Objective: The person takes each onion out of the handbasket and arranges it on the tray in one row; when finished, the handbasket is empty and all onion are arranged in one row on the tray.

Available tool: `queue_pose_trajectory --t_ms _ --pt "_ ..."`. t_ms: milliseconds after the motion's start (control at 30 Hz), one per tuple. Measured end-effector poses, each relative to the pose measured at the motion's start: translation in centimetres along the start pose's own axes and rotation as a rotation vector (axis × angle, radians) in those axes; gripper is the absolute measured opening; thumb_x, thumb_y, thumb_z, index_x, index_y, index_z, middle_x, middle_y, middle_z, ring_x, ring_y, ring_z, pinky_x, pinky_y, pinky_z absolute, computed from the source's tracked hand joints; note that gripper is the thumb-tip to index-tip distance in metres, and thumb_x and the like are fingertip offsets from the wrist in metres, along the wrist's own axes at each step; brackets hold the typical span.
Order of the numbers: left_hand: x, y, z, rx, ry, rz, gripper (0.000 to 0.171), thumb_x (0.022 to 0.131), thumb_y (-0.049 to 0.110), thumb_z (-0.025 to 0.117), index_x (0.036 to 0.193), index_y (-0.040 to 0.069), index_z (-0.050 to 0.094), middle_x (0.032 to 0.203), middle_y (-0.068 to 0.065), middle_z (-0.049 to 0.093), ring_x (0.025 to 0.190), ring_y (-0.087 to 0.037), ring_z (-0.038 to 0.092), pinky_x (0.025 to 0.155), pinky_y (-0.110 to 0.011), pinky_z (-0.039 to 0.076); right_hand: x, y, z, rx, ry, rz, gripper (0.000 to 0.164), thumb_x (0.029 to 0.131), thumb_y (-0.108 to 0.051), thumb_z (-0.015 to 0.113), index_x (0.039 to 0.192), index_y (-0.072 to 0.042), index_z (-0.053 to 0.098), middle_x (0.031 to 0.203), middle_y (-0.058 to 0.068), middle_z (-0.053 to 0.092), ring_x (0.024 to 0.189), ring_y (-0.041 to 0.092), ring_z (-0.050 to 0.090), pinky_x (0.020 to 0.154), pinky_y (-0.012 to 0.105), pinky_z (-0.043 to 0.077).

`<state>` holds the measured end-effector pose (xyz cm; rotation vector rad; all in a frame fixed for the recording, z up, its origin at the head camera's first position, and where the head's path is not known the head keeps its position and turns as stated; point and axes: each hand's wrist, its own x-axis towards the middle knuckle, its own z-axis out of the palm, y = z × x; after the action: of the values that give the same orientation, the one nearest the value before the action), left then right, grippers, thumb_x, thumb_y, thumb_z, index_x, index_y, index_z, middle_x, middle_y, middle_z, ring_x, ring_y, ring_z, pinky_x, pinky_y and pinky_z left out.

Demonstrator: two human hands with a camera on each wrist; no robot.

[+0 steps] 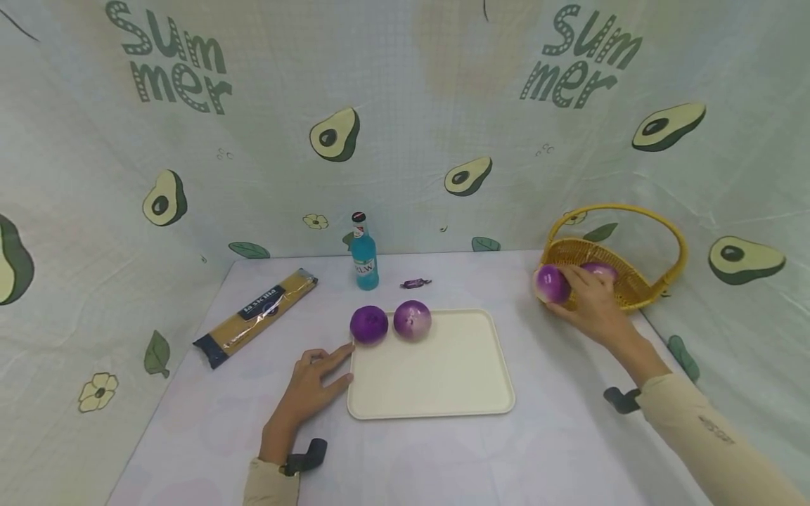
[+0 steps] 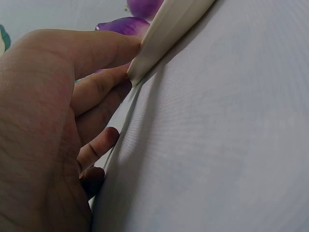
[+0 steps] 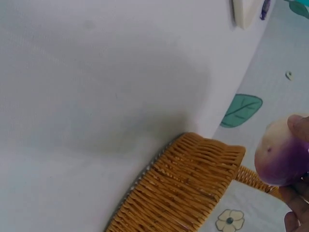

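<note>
In the head view my right hand point(image 1: 590, 301) grips a purple-and-white onion point(image 1: 552, 284) at the left rim of a yellow wicker basket point(image 1: 633, 284). The right wrist view shows this onion point(image 3: 280, 154) above the basket's woven side, with thumb and fingers around it. Another purple onion point(image 1: 600, 270) lies inside the basket, partly covered by the hand. My left hand point(image 1: 311, 386) touches the left edge of a cream tray point(image 1: 436, 379) with extended thumb and index finger. On the tray's far left part are a dark purple round vegetable point(image 1: 369, 325) and a purple-and-white onion point(image 1: 413, 320).
Behind the tray stands a blue bottle point(image 1: 365, 256) with a dark cap. A small wrapped candy point(image 1: 415, 283) lies to its right. To the left is a long pasta packet point(image 1: 256, 316). An avocado-print cloth point(image 1: 405, 140) hangs behind the white table.
</note>
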<state>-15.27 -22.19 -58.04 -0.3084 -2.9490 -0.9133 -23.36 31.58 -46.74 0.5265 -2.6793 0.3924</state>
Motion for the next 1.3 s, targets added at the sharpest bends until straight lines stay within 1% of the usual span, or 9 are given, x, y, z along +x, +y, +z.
queue_pose_trajectory --t_ms 100,300,433,600,767,833,1033,1300 --pt "0.0 0.1 0.0 -0.001 -0.007 -0.007 0.059 0.092 0.056 0.063 0.147 0.04 0.049 0.14 0.014 0.058 0.124 -0.026 0.042 0.101 -0.054 0.034 0.0 -0.4 0.2 0.015 0.0 -0.012 0.074 0.076 -0.016 0.087 0.134 0.011 0.05 0.131 0.032 0.051 0.123 0.049 0.044 0.102 0.068 0.023" --pt "0.0 0.3 0.0 -0.008 0.01 -0.007 0.059 0.092 0.055 0.064 0.146 0.038 0.051 0.139 0.012 0.059 0.122 -0.025 0.042 0.101 -0.055 0.035 -0.1 -1.1 0.7 0.022 0.02 -0.063 0.075 0.074 -0.014 0.089 0.133 0.011 0.051 0.13 0.03 0.053 0.121 0.048 0.046 0.101 0.067 0.027" --pt "0.1 0.3 0.0 -0.004 0.006 -0.006 0.058 0.092 0.054 0.064 0.147 0.038 0.051 0.139 0.013 0.059 0.122 -0.025 0.042 0.101 -0.054 0.035 -0.1 -1.5 0.9 0.031 0.031 -0.082 0.075 0.072 -0.014 0.09 0.132 0.011 0.051 0.13 0.03 0.053 0.12 0.048 0.047 0.1 0.067 0.029" --pt "0.1 0.4 -0.1 -0.009 -0.015 -0.009 0.059 0.092 0.055 0.064 0.147 0.038 0.05 0.14 0.013 0.058 0.122 -0.025 0.041 0.102 -0.052 0.033 -0.2 -1.8 1.2 0.052 0.051 -0.111 0.075 0.071 -0.012 0.091 0.131 0.012 0.052 0.128 0.029 0.054 0.117 0.046 0.049 0.099 0.065 0.03" --pt "0.1 0.4 -0.3 0.004 -0.016 0.002 0.059 0.092 0.054 0.064 0.147 0.037 0.05 0.141 0.012 0.058 0.122 -0.025 0.042 0.102 -0.052 0.034 0.0 -2.2 1.4 0.064 0.075 -0.148 0.076 0.068 -0.011 0.092 0.129 0.012 0.054 0.126 0.028 0.056 0.114 0.045 0.051 0.096 0.062 0.032" --pt "0.1 0.4 -0.3 0.011 -0.015 0.006 0.059 0.092 0.055 0.063 0.148 0.037 0.049 0.141 0.012 0.057 0.122 -0.025 0.042 0.102 -0.053 0.034 0.0 -2.4 1.4 0.063 0.07 -0.151 0.076 0.069 -0.012 0.091 0.13 0.012 0.053 0.127 0.029 0.055 0.115 0.045 0.05 0.095 0.061 0.031" --pt "0.1 0.2 -0.2 0.011 -0.009 0.016 0.059 0.093 0.056 0.062 0.148 0.037 0.05 0.141 0.012 0.058 0.121 -0.024 0.042 0.101 -0.052 0.034 -0.1 -3.2 1.5 0.078 0.064 -0.173 0.079 0.07 -0.011 0.091 0.134 0.013 0.051 0.131 0.031 0.054 0.119 0.045 0.048 0.098 0.059 0.03" --pt "-0.1 0.2 -0.2 -0.007 0.0 0.017 0.059 0.093 0.057 0.062 0.147 0.038 0.05 0.14 0.013 0.058 0.123 -0.026 0.041 0.101 -0.054 0.035 -0.4 -4.1 2.0 0.073 0.08 -0.195 0.078 0.068 -0.011 0.092 0.132 0.014 0.053 0.129 0.029 0.055 0.119 0.045 0.05 0.101 0.062 0.032"
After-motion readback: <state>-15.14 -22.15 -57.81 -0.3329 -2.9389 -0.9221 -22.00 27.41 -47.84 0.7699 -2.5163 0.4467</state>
